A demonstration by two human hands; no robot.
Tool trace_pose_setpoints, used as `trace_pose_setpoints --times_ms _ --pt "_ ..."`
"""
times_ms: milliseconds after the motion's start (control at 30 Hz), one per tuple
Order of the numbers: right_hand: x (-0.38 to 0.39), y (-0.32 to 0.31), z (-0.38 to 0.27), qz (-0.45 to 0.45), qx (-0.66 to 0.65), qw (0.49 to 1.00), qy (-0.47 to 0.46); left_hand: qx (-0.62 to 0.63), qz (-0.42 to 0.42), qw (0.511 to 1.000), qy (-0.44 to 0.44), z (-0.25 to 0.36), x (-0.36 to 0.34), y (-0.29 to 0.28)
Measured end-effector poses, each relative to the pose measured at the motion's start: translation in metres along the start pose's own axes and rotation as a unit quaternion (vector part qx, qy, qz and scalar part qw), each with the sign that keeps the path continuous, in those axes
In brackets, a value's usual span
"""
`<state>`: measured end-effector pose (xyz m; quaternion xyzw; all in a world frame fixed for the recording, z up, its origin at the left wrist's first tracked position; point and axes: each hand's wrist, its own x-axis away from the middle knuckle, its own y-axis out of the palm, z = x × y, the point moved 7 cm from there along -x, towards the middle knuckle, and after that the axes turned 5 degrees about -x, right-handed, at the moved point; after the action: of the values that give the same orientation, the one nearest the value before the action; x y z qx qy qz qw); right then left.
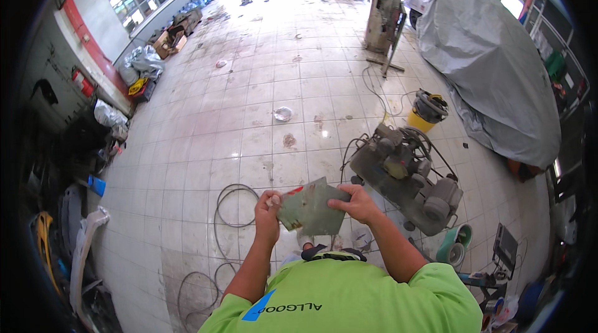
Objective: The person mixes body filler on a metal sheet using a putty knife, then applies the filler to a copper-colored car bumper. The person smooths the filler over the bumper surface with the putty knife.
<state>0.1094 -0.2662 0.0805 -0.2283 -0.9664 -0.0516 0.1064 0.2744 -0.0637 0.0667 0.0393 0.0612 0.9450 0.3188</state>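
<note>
the grey-green sheet (311,210) is held up in front of my chest, above the tiled floor (249,115), between both hands. its long axis runs roughly left to right, tilted a little so the right end sits higher. the surface looks dull and gritty, like abrasive paper, with a red mark near the upper left edge.

my left hand (268,207) pinches the left edge of the sheet, thumb and fingers closed over it near the corner. my right hand (356,202) grips the upper right edge, fingers curled over the top and thumb on the face. both hands are in contact, neither nearer than the other; the sheet spans the gap between them and looks slightly bowed.

just beyond the right hand stands a grey compressor unit (405,177) with a yellow bucket (427,114) behind it. loose hose (233,205) loops on the floor below the left hand. a covered vehicle (492,65) sits well apart to the right.
</note>
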Motion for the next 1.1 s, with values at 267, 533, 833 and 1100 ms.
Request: trace_pose_setpoints --times_ms 267,533,833,1100 --pt "-0.122 0.046 -0.001 0.207 -0.293 0.932 -0.045 0.03 0.149 0.987 0.044 0.013 -0.065 -0.027" --pt "-0.2 0.082 -0.046 0.189 -0.173 0.963 -0.084 -0.173 0.143 0.958 0.177 0.035 -0.143 -0.029" --pt "-0.359 -0.01 -0.084 0.199 -0.119 0.964 -0.132 -0.238 0.048 0.958 0.154 0.035 -0.333 0.024" --pt "-0.502 -0.088 -0.127 0.153 -0.102 0.972 -0.149 -0.295 0.003 0.953 0.069 0.042 -0.497 0.07"
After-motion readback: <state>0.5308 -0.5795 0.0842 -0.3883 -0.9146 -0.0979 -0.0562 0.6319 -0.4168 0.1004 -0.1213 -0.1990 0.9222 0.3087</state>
